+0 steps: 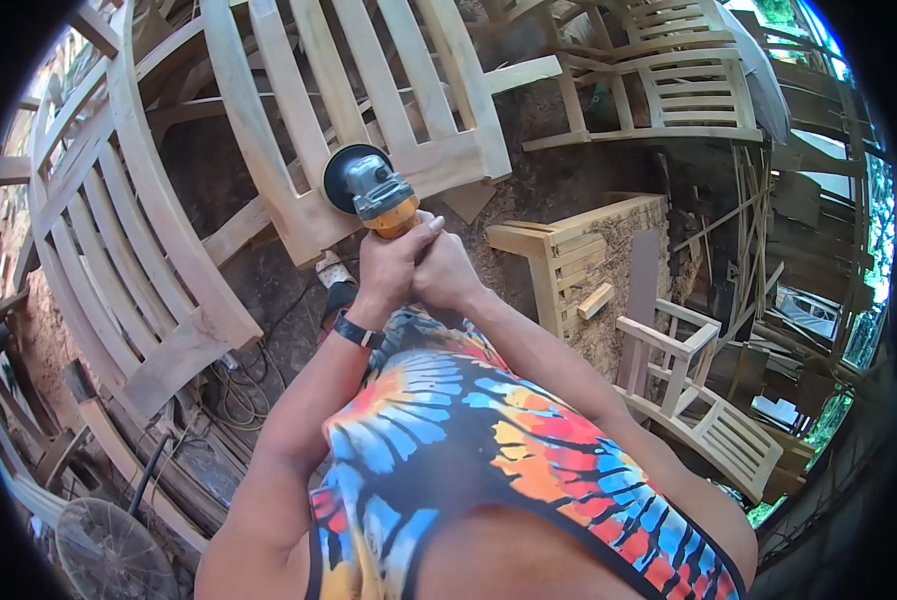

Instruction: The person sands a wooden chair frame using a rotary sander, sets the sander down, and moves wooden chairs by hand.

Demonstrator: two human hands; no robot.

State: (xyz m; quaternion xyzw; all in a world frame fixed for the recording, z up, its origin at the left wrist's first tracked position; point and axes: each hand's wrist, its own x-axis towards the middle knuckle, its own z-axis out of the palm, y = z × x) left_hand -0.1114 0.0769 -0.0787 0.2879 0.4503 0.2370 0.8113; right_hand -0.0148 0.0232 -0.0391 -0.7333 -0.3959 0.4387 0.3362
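Both of my hands are closed around an angle grinder [380, 193] with a grey head and an orange body. My left hand [386, 262], with a dark band at its wrist, grips the body from the left. From the right, my right hand [446, 272] wraps the rear of the same body, its fingers against my left hand. The round disc [339, 180] lies at the end rail of a slatted wooden panel [433, 165]; whether it touches the wood I cannot tell. My hands hide the tool's rear end.
Another slatted wooden frame [128, 250] leans at the left. Wooden chairs [683, 90] stand at the upper right, with a small wooden chair frame [698, 385] at the lower right. A wooden frame [543, 245] stands nearby. Cables [243, 390] lie on the ground at left.
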